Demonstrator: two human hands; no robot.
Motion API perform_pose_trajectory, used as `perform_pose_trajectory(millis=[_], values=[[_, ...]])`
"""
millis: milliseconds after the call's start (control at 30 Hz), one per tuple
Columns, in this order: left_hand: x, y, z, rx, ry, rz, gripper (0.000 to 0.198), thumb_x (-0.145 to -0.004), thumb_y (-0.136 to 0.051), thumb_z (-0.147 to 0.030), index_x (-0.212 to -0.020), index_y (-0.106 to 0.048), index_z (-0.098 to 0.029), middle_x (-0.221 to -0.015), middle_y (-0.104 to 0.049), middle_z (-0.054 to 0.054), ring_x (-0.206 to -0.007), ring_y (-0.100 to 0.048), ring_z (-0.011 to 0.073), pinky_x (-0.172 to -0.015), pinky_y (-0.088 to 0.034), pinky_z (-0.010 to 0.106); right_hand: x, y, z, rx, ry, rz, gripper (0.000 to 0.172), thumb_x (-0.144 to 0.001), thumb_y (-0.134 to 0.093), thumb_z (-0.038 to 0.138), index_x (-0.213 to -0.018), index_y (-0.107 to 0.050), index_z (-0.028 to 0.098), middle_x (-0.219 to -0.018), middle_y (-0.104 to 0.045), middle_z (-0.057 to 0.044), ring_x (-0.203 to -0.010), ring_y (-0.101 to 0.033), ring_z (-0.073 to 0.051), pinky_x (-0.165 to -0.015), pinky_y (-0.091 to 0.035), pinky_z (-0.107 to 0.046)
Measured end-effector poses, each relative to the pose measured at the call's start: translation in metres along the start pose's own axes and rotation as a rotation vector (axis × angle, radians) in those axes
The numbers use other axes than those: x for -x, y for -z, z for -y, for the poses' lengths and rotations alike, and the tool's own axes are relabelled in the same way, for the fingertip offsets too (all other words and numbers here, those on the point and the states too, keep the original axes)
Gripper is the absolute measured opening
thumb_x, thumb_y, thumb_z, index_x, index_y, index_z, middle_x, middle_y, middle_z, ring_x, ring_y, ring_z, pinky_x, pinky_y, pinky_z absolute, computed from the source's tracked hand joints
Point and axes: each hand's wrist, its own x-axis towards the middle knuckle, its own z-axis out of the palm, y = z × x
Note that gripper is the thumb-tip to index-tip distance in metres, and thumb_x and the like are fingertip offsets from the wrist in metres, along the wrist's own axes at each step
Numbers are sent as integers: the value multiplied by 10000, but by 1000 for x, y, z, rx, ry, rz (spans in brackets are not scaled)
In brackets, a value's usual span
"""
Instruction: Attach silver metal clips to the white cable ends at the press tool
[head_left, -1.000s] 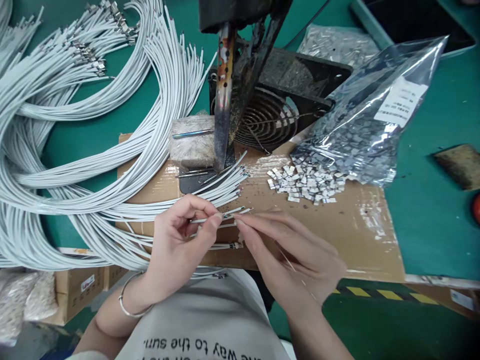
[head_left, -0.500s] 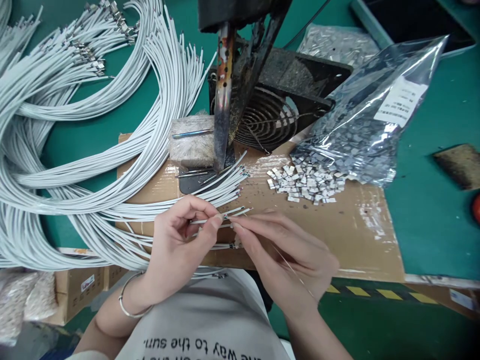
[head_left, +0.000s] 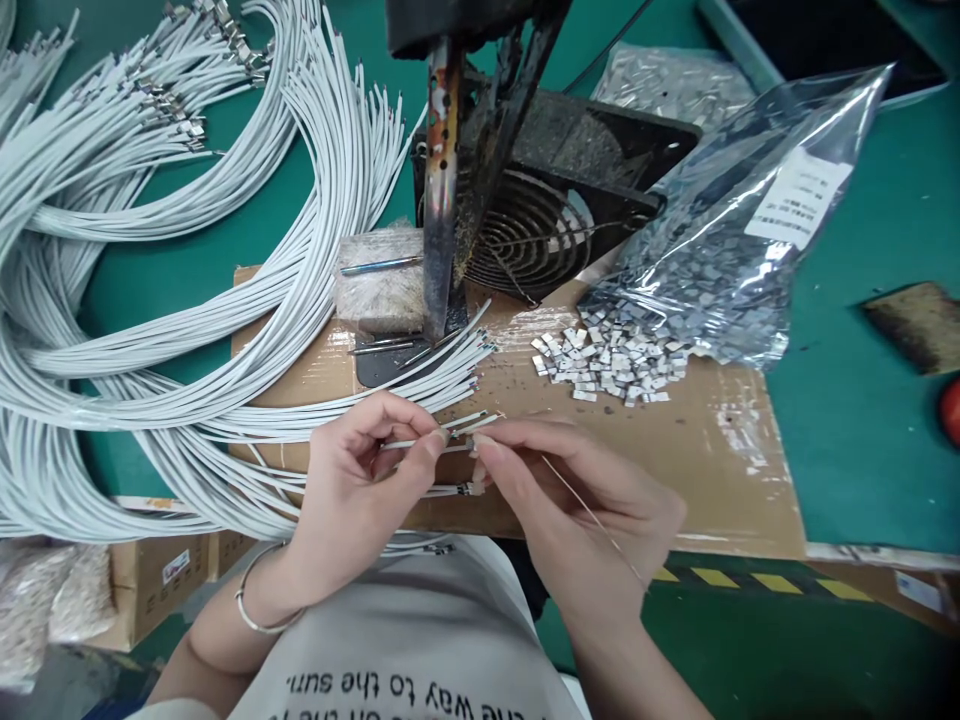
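Note:
My left hand is closed in a pinch on white cables, a little behind their dark-tipped ends. Close beside it, my right hand has thumb and forefinger pressed together at a cable end, where a small grey metal piece shows; most of it is hidden by the fingertips. A thin solder wire runs out from under the right fingers and across that hand toward the wrist. Below the hands, more cable ends with metal clips lie over the cardboard.
Bundled white cables fill the left side. A soldering stand with a hot upright iron rises ahead, beside a black fan. Small metal clips are heaped on the cardboard, spilling from a clear bag. A dirty sponge lies right.
My right hand has shifted slightly to the right, its fingertips drawing back along the cable end. My left hand keeps its hold on the cables. The view has moved slightly.

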Motion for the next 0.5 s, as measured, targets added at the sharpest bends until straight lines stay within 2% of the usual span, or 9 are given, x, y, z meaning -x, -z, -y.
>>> perform_pose_trajectory(millis=[133,267,400,500], values=[[0,1,0,-18,15,5,100,-870,-766,-166,-779,-725,-170,-651,-653,-9,-540,-461,79,-468,-372,181,-2,-3,0,16,22,18,200,-890,-782,94,-901,-842,285,-809,-798,18,-646,-697,-119,-602,-597,-242],[0,5,2,-9,15,20,105,-903,-775,-205,-804,-746,-184,-681,-643,-3,-578,-473,93,-501,-386,200,-6,0,-2,2,-39,-12,188,-883,-799,110,-885,-844,293,-784,-775,22,-607,-664,-111,-522,-552,-227],[0,6,0,18,22,48,93,-908,-783,-201,-817,-764,-198,-803,-713,28,-669,-534,116,-547,-411,210,-9,3,-2,-43,-76,1,187,-872,-798,110,-860,-852,288,-769,-773,16,-565,-634,-105,-488,-535,-227],[0,5,-3,55,39,9,102,-885,-789,-172,-790,-762,-196,-844,-746,38,-675,-551,120,-553,-423,213,-11,3,-2,-69,-109,26,180,-868,-801,119,-868,-865,287,-790,-787,3,-567,-643,-109,-483,-545,-228]])
